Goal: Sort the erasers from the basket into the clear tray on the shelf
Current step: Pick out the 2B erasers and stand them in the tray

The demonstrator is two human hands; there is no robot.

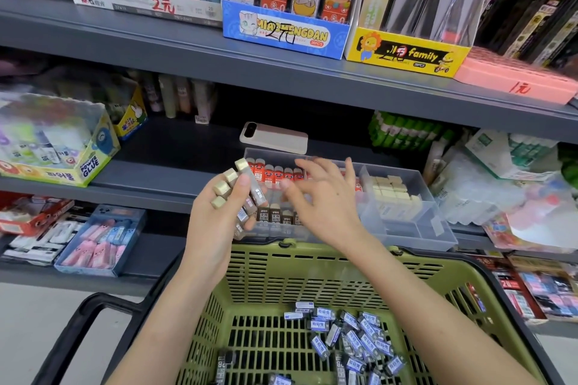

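Observation:
My left hand [219, 216] grips a bundle of several brown-sleeved erasers [237, 184], their beige ends pointing up, just in front of the clear tray [438, 222] on the shelf. My right hand [319, 197] hovers over the tray's middle with fingers spread and holds nothing. The tray holds red-sleeved erasers [272, 173] at the back, brown-sleeved ones [281, 216] at the front and beige blocks [394, 194] in the right compartment. The green basket [312, 272] below holds several blue-and-grey sleeved erasers [353, 334] on its floor.
A phone [273, 137] lies on the shelf behind the tray. A glue box [53, 141] stands at the left, green glue sticks [406, 131] and plastic packs at the right. A blue box of pink erasers [103, 241] sits on the lower shelf.

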